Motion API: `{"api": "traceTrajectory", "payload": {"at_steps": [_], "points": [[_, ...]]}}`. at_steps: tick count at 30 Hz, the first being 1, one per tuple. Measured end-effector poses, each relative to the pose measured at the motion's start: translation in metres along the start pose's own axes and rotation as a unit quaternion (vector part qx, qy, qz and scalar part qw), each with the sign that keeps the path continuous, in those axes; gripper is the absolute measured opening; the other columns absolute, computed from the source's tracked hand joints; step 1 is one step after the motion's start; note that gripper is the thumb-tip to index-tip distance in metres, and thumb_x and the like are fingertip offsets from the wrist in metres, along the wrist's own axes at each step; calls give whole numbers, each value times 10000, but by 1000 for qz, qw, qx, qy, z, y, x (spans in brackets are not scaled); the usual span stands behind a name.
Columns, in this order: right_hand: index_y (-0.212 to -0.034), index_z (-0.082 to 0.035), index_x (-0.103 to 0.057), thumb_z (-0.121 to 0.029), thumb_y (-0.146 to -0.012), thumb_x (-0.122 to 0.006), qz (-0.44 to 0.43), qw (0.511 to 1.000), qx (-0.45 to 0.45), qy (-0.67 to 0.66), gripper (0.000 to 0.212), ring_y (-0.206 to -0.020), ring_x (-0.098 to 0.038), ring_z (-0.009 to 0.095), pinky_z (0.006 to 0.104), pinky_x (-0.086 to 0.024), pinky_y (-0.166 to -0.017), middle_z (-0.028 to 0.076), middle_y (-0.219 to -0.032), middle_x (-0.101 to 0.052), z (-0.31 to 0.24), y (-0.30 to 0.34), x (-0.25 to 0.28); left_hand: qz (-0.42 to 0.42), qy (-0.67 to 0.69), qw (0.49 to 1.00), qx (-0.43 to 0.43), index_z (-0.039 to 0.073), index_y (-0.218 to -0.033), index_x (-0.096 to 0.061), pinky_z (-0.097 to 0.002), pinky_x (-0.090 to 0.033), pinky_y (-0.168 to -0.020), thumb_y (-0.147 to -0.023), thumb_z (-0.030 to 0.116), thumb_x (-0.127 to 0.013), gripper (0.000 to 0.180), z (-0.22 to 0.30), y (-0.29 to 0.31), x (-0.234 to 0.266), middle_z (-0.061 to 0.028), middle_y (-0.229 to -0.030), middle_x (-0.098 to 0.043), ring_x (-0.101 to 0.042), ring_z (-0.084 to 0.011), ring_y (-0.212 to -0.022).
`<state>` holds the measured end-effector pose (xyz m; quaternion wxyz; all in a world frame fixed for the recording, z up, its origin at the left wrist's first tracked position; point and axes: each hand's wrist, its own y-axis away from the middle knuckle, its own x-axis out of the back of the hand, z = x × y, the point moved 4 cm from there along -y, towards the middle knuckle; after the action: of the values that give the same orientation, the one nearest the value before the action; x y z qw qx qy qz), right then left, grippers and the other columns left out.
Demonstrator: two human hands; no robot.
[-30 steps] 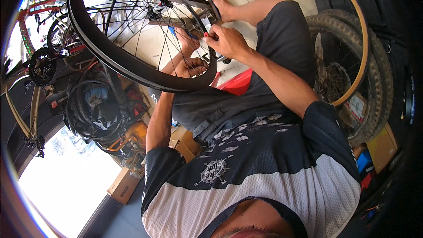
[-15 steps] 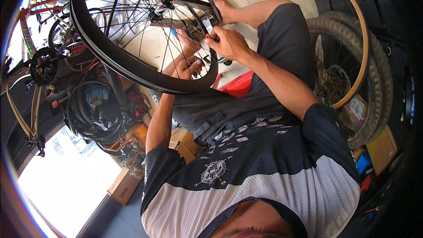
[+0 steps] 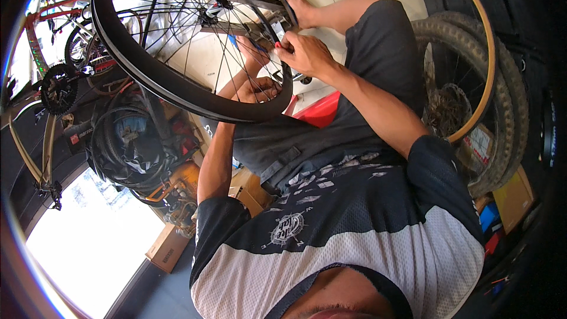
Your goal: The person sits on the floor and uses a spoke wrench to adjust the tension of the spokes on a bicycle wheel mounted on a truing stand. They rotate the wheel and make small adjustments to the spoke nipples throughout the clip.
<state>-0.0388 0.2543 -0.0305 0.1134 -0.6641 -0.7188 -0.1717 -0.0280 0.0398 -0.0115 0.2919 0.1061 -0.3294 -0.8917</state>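
A black deep-rimmed bicycle wheel (image 3: 127, 62) stands tilted in front of me, its hub (image 3: 215, 9) between the metal arms of a truing stand (image 3: 254, 1). My right hand (image 3: 307, 56) is closed at the right side of the rim, thumb and fingertips pinching a small red spoke wrench (image 3: 277, 45), of which only a red bit shows. Behind the spokes, near the lower right of the rim, is my left hand (image 3: 258, 90). Its fingers are curled in toward the rim and spokes; what they grip, if anything, cannot be made out.
Below the wheel, between my legs, lies a red object (image 3: 322, 111). At right lean knobby tyres (image 3: 514, 94) and a tan-edged hoop (image 3: 487, 47). Bike frames with a crankset (image 3: 59, 88) stand at left, above coiled black tyres (image 3: 112, 136). A cardboard box (image 3: 168, 248) lies lower left.
My left hand has shifted slightly right along the inside of the rim, and its fingers have changed pose. My right hand stays in nearly the same place with the red wrench.
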Motion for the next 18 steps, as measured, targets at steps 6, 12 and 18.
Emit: {"api": "traceTrajectory", "payload": {"at_steps": [6,12,18], "points": [[-935,-12,-647,-351,-932,-679,-5,1000,4,-1,340,-820,-702,433,533,-519,-724,217,-846,-721,2,-1,-1,24,-36,999,-6,29,-997,-701,-253,-439,-717,-992,224,-730,198,1,-1,2,38,-844,-664,-579,-83,-798],[-933,-7,-647,-352,-931,-676,-1,1000,6,-8,347,-811,-698,437,538,-514,-721,220,-834,-716,2,0,-3,78,-26,996,42,34,-999,-707,-252,-436,-681,-977,250,-752,222,-7,3,14,33,-854,-669,-566,-84,-766],[-939,-8,-661,-344,-916,-681,-16,1000,-2,0,337,-814,-702,432,536,-518,-729,215,-844,-721,5,1,-4,87,11,995,36,31,-1032,-716,-252,-439,-679,-974,280,-754,258,0,6,6,39,-843,-660,-564,-85,-768]]}}
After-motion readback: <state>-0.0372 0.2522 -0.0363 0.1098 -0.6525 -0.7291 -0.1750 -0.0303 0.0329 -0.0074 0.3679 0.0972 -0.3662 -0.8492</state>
